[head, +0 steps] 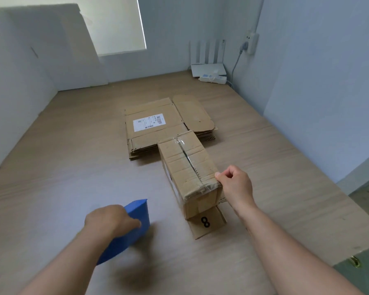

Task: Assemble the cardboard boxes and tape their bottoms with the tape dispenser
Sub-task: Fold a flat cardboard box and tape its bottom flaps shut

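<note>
Head view of a wooden bench point(73, 167).

**Assembled box** point(185, 167): lies near the middle of the bench, slightly toward the right edge. Its long axis runs from the near edge toward the far edge, and the taped face is upward. Clear tape point(189, 162) runs along the centre seam and folds over both ends. An open flap point(207, 224) marked with a black "8" lies flat on the bench at the near end of the box.

**Right hand** point(235, 185): at the near right corner of the box, fingers curled. The thumb point(218, 175) is set on the top edge where the tape wraps over. The hand holds that corner; whether it also pinches the tape end cannot be told.

**Left hand** point(109, 220): close to the near edge, left of the box and apart from it. The fingers are wrapped round the blue tape dispenser point(137, 211), which is blurred and casts a shadow on the bench.

**Stack of flat cardboard** point(156, 128): just behind the box toward the far edge. The box's far end overlaps the stack's near edge in this view. The top sheet bears a white label point(149, 122).

**Far right corner**: a white router point(208, 69) with upright antennas and a white power strip point(213, 78) in front of it. A plug adapter point(250, 42) sits on the wall above.

**Far left corner**: a large pale board point(51, 50) leaning against the wall
</note>
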### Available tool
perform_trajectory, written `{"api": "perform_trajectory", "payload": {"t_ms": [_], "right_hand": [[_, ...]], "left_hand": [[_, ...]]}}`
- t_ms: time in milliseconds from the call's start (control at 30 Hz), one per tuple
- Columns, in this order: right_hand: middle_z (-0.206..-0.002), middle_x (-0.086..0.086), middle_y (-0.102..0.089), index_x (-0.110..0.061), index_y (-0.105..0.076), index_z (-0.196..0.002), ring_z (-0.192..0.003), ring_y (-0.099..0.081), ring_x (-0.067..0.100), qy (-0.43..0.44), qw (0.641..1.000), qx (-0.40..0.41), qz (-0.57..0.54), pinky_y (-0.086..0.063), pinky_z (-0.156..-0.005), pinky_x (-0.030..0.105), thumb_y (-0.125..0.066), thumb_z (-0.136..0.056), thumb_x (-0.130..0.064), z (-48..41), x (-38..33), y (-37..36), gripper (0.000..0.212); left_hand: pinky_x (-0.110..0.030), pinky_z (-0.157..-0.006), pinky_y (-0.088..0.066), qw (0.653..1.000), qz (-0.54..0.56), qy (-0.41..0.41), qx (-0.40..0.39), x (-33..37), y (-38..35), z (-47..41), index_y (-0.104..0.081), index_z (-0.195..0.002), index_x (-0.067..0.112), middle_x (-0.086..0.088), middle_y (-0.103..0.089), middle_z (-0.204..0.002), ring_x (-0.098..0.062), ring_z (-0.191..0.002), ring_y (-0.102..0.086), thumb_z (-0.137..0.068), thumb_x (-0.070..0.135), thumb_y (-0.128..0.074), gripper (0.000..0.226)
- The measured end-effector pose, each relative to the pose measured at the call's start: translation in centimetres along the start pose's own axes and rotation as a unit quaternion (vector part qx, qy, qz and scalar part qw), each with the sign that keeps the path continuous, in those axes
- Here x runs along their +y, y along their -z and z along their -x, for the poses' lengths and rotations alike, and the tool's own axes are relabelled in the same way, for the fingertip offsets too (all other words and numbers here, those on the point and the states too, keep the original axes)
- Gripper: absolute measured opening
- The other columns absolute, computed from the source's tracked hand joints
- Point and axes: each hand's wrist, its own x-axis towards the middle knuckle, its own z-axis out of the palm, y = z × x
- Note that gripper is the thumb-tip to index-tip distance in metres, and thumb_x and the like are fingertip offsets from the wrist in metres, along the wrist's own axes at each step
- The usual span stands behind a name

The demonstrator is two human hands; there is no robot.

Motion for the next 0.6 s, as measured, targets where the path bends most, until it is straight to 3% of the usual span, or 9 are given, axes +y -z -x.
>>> {"api": "perform_trajectory", "payload": {"t_ms": [200, 300, 367, 433, 500, 533, 600], "right_hand": [[-0.071, -0.002, -0.056, -0.013, -0.053, -0.074, -0.068, -0.05, 0.015, 0.016, 1.0, -0.01, 0.021, -0.035, -0.057, 0.029, -0.06, -0.09, -0.026, 0.1, 0.2, 0.0, 0.022], [-0.077, -0.003, -0.056, -0.01, -0.057, -0.086, -0.076, -0.052, 0.018, 0.015, 1.0, -0.015, 0.016, -0.035, -0.066, 0.029, -0.061, -0.089, -0.028, -0.1, 0.4, 0.0, 0.019], [-0.08, -0.004, -0.057, -0.011, -0.058, -0.089, -0.08, -0.053, 0.018, 0.016, 1.0, -0.022, 0.012, -0.036, -0.068, 0.028, -0.061, -0.089, -0.029, -0.2, 0.5, 0.0, 0.018], [-0.083, -0.001, -0.06, -0.012, -0.059, -0.089, -0.08, -0.054, 0.018, 0.035, 0.999, -0.032, 0.026, -0.037, -0.068, 0.028, -0.061, -0.09, -0.029, -0.3, 0.7, 0.0, 0.017], [-0.084, 0.001, -0.061, -0.013, -0.059, -0.086, -0.08, -0.054, 0.019, 0.048, 0.997, -0.037, 0.039, -0.035, -0.067, 0.028, -0.06, -0.09, -0.03, -0.5, 0.9, 0.1, 0.017], [-0.084, 0.002, -0.061, -0.013, -0.058, -0.085, -0.08, -0.053, 0.02, 0.052, 0.997, -0.039, 0.045, -0.033, -0.066, 0.028, -0.06, -0.09, -0.03, -0.6, 0.9, 0.2, 0.018], [-0.085, 0.002, -0.06, -0.014, -0.056, -0.082, -0.082, -0.053, 0.022, 0.058, 0.995, -0.048, 0.059, -0.032, -0.067, 0.028, -0.059, -0.091, -0.03, -0.8, 0.9, 0.3, 0.019]], "left_hand": [[-0.025, -0.066, -0.043, 0.996, 0.062, -0.009, 0.062, -0.4, -4.9, 1.3, -0.051, -0.103, 0.015, 0.003, -0.057, -0.085, -0.016, -0.079, -0.057, -0.092, 0.042, -0.046, 0.029], [-0.025, -0.065, -0.039, 0.991, 0.118, 0.022, 0.057, -0.5, -6.8, 1.8, -0.051, -0.094, 0.017, 0.004, -0.055, -0.08, -0.016, -0.078, -0.056, -0.094, 0.044, -0.043, 0.028], [-0.026, -0.067, -0.039, 0.988, 0.102, 0.05, 0.109, 0.1, -6.8, 2.8, -0.051, -0.099, 0.018, 0.002, -0.06, -0.093, -0.019, -0.086, -0.058, -0.094, 0.044, -0.045, 0.027], [-0.032, -0.082, -0.042, 0.972, 0.093, 0.037, 0.215, 1.9, -6.1, 4.1, -0.052, -0.12, 0.011, -0.007, -0.061, -0.119, -0.025, -0.108, -0.057, -0.093, 0.04, -0.05, 0.04], [-0.032, -0.107, -0.032, 0.946, 0.196, -0.053, 0.252, 5.3, -4.3, 6.0, -0.033, -0.145, 0.011, -0.004, -0.041, -0.147, -0.02, -0.134, -0.039, -0.099, 0.041, -0.041, 0.056], [-0.026, -0.111, -0.025, 0.923, 0.286, -0.106, 0.234, 7.2, -3.2, 6.7, -0.022, -0.15, 0.016, 0.005, -0.031, -0.152, -0.012, -0.139, -0.03, -0.101, 0.041, -0.034, 0.057], [-0.017, -0.104, -0.022, 0.872, 0.442, -0.158, 0.136, 11.0, -1.3, 7.5, -0.013, -0.152, 0.025, 0.019, -0.028, -0.146, -0.002, -0.135, -0.029, -0.102, 0.041, -0.028, 0.054]]}}
